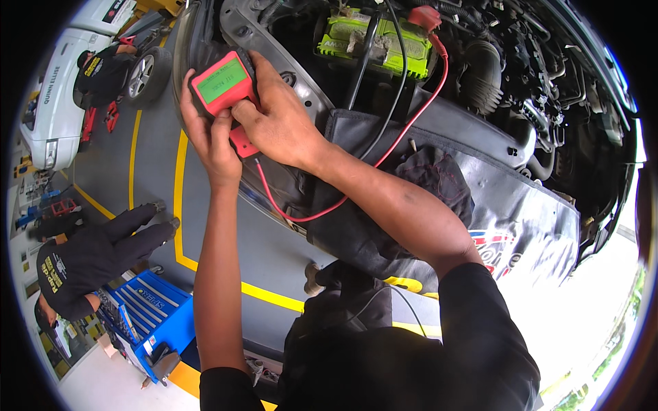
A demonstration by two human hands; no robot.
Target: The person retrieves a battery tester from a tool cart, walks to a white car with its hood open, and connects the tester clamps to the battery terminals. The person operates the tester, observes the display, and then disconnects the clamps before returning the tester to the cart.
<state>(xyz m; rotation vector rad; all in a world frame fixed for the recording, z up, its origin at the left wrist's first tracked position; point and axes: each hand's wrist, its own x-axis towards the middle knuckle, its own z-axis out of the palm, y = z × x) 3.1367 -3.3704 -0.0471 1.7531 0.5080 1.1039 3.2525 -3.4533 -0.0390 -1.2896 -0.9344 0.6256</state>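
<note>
Both hands are around a red handheld battery tester with a lit green screen, above the front edge of the car. My left hand wraps its left side and underside. My right hand grips the right side, its thumb bent over the front, where the buttons are hidden. A red lead leaves the tester's lower end and loops under my right forearm. Another red cable runs up to a red clamp at the lime-green car battery. Black cables cross the battery.
A black fender cover drapes over the car's edge, with dark crumpled cloth on it. The engine bay lies at right. At left are a blue tool cart, a co-worker, another person beside a wheel, and a white vehicle.
</note>
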